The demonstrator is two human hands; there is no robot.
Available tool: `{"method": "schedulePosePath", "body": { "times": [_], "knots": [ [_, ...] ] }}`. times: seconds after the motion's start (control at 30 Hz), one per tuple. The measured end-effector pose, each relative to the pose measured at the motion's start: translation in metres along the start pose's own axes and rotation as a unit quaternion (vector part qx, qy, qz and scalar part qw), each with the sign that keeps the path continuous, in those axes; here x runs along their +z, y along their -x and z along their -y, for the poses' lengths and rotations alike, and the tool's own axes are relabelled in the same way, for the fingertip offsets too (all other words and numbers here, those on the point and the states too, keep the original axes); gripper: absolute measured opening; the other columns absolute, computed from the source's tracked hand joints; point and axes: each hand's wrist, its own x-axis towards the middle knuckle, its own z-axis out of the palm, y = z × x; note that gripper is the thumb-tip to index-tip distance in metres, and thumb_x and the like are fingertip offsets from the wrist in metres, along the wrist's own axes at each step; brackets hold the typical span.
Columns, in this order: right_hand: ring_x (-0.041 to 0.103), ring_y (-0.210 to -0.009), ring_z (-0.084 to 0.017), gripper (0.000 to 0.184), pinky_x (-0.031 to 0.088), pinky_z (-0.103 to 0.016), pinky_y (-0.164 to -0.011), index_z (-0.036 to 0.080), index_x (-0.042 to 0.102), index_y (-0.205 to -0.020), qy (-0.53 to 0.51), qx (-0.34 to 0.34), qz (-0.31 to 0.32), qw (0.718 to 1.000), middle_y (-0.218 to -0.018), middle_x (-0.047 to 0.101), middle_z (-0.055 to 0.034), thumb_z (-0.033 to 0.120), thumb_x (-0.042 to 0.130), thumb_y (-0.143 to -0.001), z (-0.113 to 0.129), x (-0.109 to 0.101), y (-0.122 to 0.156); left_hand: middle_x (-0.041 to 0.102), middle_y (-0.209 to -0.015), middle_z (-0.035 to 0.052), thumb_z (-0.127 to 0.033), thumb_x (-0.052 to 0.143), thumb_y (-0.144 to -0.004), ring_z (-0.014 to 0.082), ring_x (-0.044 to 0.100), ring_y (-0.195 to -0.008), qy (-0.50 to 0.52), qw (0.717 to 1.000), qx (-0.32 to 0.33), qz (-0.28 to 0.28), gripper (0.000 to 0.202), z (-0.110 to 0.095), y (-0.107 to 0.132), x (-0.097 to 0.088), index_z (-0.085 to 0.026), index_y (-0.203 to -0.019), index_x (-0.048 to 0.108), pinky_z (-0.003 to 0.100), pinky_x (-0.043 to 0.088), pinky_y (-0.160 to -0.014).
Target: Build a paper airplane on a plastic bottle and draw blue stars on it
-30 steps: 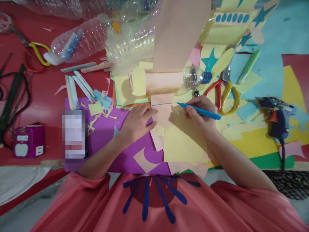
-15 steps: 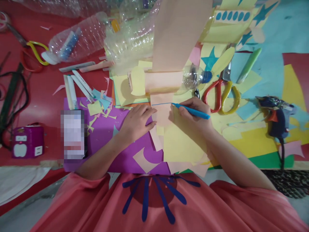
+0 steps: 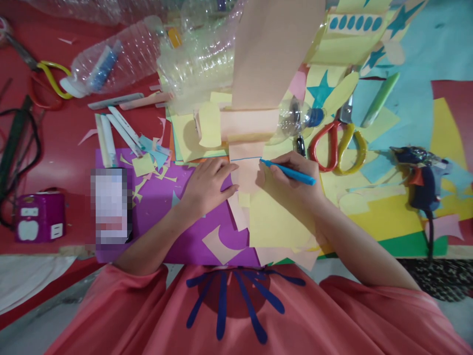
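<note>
A blue felt-tip pen [image 3: 295, 174] is gripped in my right hand [image 3: 301, 180], its tip at the right end of a thin blue line across the peach paper strip [image 3: 247, 175]. My left hand [image 3: 210, 185] lies flat with fingers apart, its fingertips at the strip's left edge. Above the line, the strip leads up to a peach-wrapped clear bottle [image 3: 295, 118] with a blue cap, lying sideways. A yellow sheet [image 3: 284, 222] lies under my right hand. Yellow-and-red-handled scissors [image 3: 349, 148] rest to the right of that hand.
A glue gun [image 3: 424, 182] lies at the right. On the left are a phone [image 3: 111, 204], a purple box [image 3: 40, 217], several markers [image 3: 123, 125] and paper scraps [image 3: 148, 165]. Clear plastic bottles [image 3: 118, 59] and another pair of scissors [image 3: 51, 79] lie farther back.
The pen tip and my right hand have shifted slightly left, with the tip still at the line's right end. My left hand stays almost still; the whole view drifts a little.
</note>
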Motion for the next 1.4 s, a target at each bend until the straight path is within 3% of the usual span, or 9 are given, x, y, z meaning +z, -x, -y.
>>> {"method": "schedulePosePath", "body": {
  "times": [0.37,0.7,0.97,1.2,1.4],
  "knots": [
    [0.059,-0.053,-0.011,0.011,0.045,-0.024,-0.048,0.018,0.063,-0.074,0.005,-0.063,0.026,0.998,-0.062,0.065,0.0011,0.027,0.067,-0.077,-0.005,0.004,0.002,0.064,-0.111,0.0089,-0.029,0.066,-0.089,0.0258,0.061,-0.107,0.018,0.999,-0.020,0.033,0.035,-0.002,-0.001,-0.004,-0.018,-0.122,0.060,0.038,0.048,-0.093],
    [0.056,-0.054,-0.009,0.014,0.044,-0.023,-0.050,0.017,0.066,-0.080,0.026,-0.118,0.038,0.992,-0.068,0.066,-0.0007,0.031,0.066,-0.081,-0.013,0.010,0.010,0.064,-0.112,0.0080,-0.033,0.066,-0.089,0.0255,0.061,-0.108,0.002,1.000,-0.008,0.027,0.039,-0.001,-0.001,-0.004,-0.019,-0.124,0.058,0.037,0.048,-0.092],
    [0.067,-0.064,-0.013,0.009,0.053,-0.025,-0.057,0.019,0.065,-0.084,0.020,-0.154,0.090,0.984,-0.082,0.074,-0.0062,0.027,0.063,-0.086,-0.011,0.011,0.012,0.064,-0.111,0.0087,-0.036,0.066,-0.089,0.0267,0.061,-0.107,0.003,0.999,-0.004,0.034,0.042,0.000,-0.001,-0.005,-0.017,-0.125,0.058,0.038,0.048,-0.089],
    [0.066,-0.064,-0.013,0.008,0.052,-0.025,-0.058,0.021,0.063,-0.087,0.044,-0.201,0.134,0.969,-0.076,0.072,-0.0031,0.027,0.059,-0.089,-0.010,0.011,0.014,0.064,-0.112,0.0103,-0.044,0.062,-0.091,0.0276,0.061,-0.107,0.007,0.999,-0.004,0.037,0.045,0.001,-0.001,-0.004,-0.016,-0.126,0.058,0.040,0.048,-0.091],
    [0.064,-0.064,-0.011,0.010,0.051,-0.023,-0.059,0.019,0.061,-0.087,0.046,-0.220,0.160,0.961,-0.078,0.071,-0.0048,0.025,0.055,-0.091,-0.001,0.013,0.015,0.064,-0.112,0.0092,-0.041,0.065,-0.089,0.0272,0.060,-0.106,0.024,0.999,-0.008,0.049,0.044,0.001,-0.001,-0.005,-0.018,-0.125,0.058,0.039,0.048,-0.090]
  ]
}}
